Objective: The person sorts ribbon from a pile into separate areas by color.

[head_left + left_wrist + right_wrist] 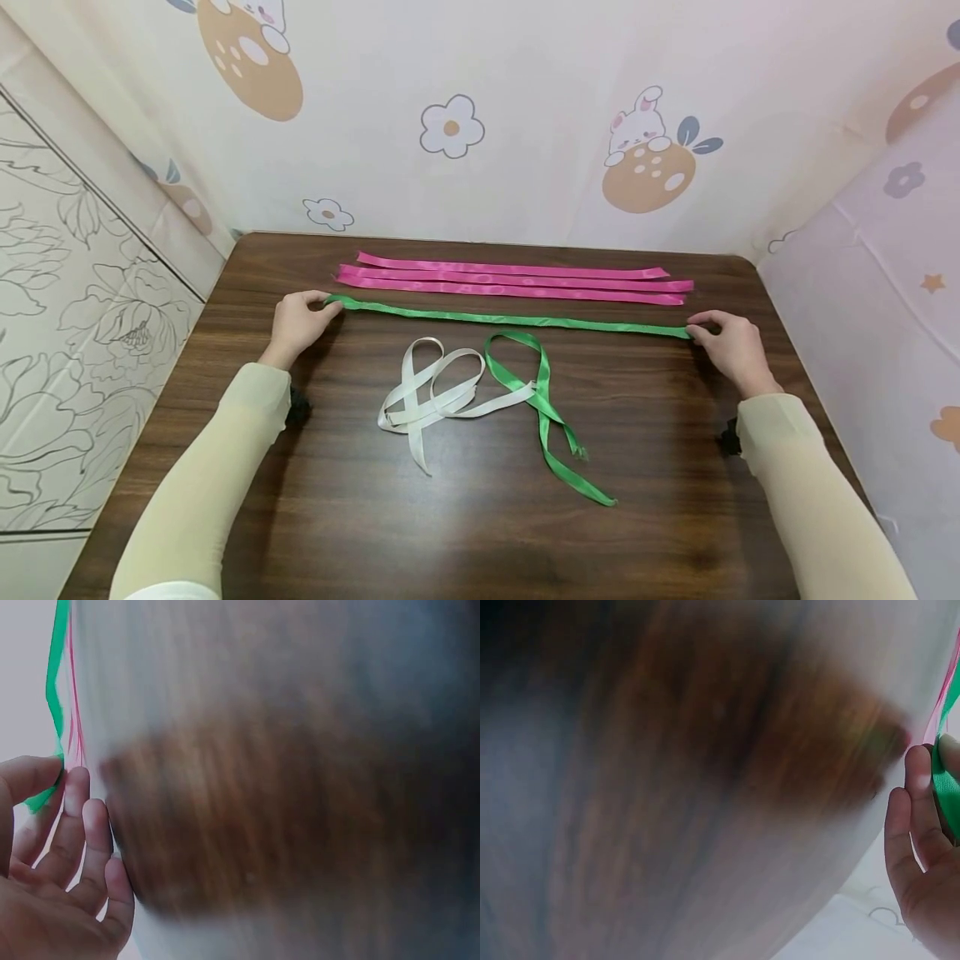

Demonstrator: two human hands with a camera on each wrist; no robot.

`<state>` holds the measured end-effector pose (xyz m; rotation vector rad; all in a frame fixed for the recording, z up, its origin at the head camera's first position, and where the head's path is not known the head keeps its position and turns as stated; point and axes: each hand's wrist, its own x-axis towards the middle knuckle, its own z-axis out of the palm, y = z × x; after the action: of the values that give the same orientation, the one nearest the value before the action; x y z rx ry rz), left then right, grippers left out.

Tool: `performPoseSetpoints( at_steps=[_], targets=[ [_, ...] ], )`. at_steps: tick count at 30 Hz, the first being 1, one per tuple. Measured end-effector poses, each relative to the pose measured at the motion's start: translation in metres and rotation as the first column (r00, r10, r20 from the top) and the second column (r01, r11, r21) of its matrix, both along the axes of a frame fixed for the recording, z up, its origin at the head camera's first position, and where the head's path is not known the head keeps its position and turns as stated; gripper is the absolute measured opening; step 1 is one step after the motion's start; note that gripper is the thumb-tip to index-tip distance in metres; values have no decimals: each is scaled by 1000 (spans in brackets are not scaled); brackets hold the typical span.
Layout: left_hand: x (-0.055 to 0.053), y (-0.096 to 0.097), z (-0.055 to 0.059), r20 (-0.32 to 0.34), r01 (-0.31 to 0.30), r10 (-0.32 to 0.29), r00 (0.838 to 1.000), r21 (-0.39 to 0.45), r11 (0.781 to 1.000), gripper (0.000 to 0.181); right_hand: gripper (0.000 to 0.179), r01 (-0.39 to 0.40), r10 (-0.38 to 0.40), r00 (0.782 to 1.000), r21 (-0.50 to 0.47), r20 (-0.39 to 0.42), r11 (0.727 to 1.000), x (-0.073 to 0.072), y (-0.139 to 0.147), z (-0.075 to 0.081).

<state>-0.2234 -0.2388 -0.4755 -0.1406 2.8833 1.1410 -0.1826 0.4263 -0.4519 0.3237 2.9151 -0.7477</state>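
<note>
A green ribbon [495,319] stretches nearly straight between my two hands, just in front of several pink ribbons [517,281] laid side by side. My left hand [297,323] pinches its left end between thumb and forefinger; in the left wrist view the ribbon's tip [41,799] pokes out past the thumb, the other fingers loosely bent. At the opposite end, my right hand [731,346] pinches the ribbon, whose end [946,791] hangs inside the fingers in the right wrist view. Nearer me lie a looped white ribbon [411,408] and another looped green ribbon [546,408].
The brown wooden table [465,533] carries all the ribbons. Behind it hangs a curtain [540,67] printed with rabbits and flowers, right at the table's back edge. A line-drawn flower panel [67,333] stands along the left side.
</note>
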Motion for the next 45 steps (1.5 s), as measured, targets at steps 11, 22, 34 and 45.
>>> performPoseSetpoints(
  at_steps=[11, 22, 34, 45],
  targets=[
    [3, 0, -2, 34, -15, 16, 999, -20, 1000, 42, 41, 28, -28, 999, 11, 32, 1000, -6, 2, -5],
    [5, 0, 1, 74, 30, -25, 997, -65, 997, 36, 42, 6, -7, 1000, 37, 21, 999, -8, 2, -6],
    [7, -5, 2, 32, 31, -30, 999, -30, 999, 34, 46, 11, -12, 1000, 36, 29, 999, -7, 6, -5],
    [3, -9, 5, 6, 19, -19, 1000, -46, 999, 32, 38, 13, -13, 1000, 55, 4, 998, -9, 8, -5]
  ],
)
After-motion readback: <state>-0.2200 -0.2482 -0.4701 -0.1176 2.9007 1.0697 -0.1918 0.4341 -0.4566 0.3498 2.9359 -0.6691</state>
